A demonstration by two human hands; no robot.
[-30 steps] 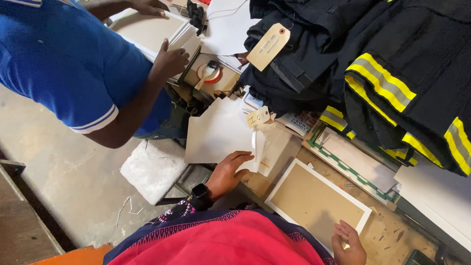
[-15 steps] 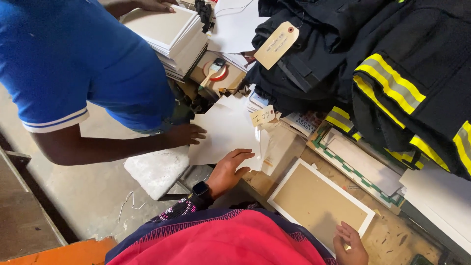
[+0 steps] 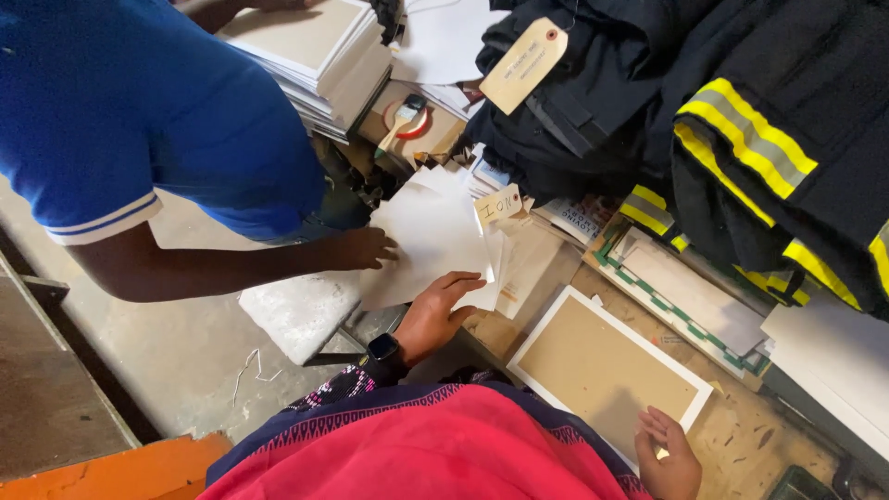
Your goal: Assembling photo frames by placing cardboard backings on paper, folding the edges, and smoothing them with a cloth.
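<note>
My left hand (image 3: 435, 313), with a black watch on the wrist, rests flat on the lower edge of a pile of white paper sheets (image 3: 435, 231). My right hand (image 3: 669, 454) holds the near corner of a white-bordered brown board (image 3: 602, 370) lying on the wooden bench. A co-worker in a blue shirt (image 3: 139, 120) reaches in from the left, and that person's hand (image 3: 366, 248) presses on the left edge of the same white sheets.
A stack of white-edged boards (image 3: 324, 51) stands at the back. Dark jackets with yellow reflective stripes (image 3: 741, 120) and a tan paper tag (image 3: 523, 65) hang at the right. A brush and tape roll (image 3: 407, 116) lie behind the sheets. A white block (image 3: 301, 310) sits below.
The co-worker's hand has come down from the board stack and slid onto the left edge of the white sheets. My hands have stayed on the sheets and the board.
</note>
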